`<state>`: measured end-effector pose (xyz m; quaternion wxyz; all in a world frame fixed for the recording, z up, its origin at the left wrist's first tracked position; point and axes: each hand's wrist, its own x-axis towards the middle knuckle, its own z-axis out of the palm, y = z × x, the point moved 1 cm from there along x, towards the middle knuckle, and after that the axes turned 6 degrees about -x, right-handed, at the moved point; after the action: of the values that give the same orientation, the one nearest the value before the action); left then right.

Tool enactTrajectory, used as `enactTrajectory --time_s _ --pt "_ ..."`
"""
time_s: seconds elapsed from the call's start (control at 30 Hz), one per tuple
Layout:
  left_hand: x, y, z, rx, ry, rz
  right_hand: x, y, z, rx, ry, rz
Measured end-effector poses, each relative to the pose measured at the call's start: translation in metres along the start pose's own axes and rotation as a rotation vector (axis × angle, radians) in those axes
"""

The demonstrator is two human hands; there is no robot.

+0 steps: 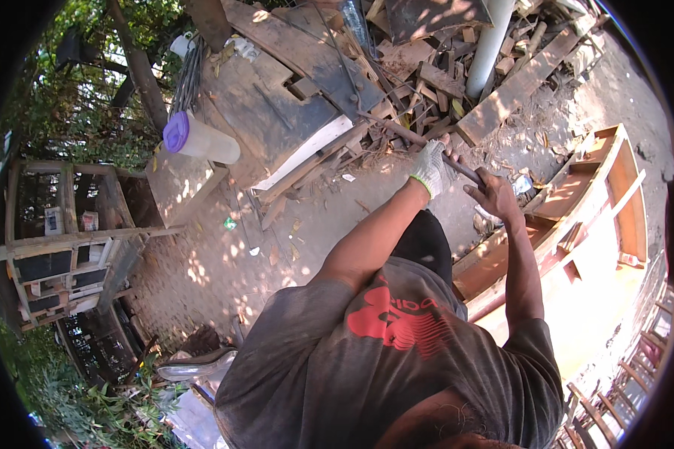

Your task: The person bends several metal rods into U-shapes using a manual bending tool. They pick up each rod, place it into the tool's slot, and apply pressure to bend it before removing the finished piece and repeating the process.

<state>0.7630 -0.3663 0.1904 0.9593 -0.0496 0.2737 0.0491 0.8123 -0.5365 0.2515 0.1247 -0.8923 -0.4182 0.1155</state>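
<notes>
Plainly, the gloved left grip [431, 169] is closed around a long brown rod [404, 132], and the bare right grip [494, 196] curls about its near end. The rod slants over the ground [314, 213], reaching toward wood scraps [440, 79], with a wooden frame [583, 176] lying to the right and a purple-lidded jug [216, 144] well to the left.

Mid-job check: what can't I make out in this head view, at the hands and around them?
All in the head view:
- Gloved left hand: palm, hidden by the back of the hand.
- Right hand: palm and firmness of grip, hidden likewise.
- Rod: far end, lost among the wood scraps.
- Purple-lidded container: contents, hidden by its wall.
- Wooden slats, lower right: cut off by the round picture edge.
</notes>
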Motion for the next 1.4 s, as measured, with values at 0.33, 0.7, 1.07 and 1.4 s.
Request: enactTrajectory --time_s 0.33,0.7,1.07,1.4 --pt "0.009 -0.002 -0.01 -0.006 0.042 0.063 -0.042 0.076 -0.007 0.12 -0.151 0.057" --pt "-0.05 0.033 0.006 1.298 0.004 0.22 -0.03 0.079 -0.028 0.118 -0.123 0.024" --pt "0.004 0.269 0.161 2.069 0.658 1.086 -0.021 0.073 -0.044 0.271 -0.45 0.076" --pt "0.076 0.3 0.151 2.3 0.889 0.76 -0.027 0.072 -0.037 0.3 -0.311 -0.071"
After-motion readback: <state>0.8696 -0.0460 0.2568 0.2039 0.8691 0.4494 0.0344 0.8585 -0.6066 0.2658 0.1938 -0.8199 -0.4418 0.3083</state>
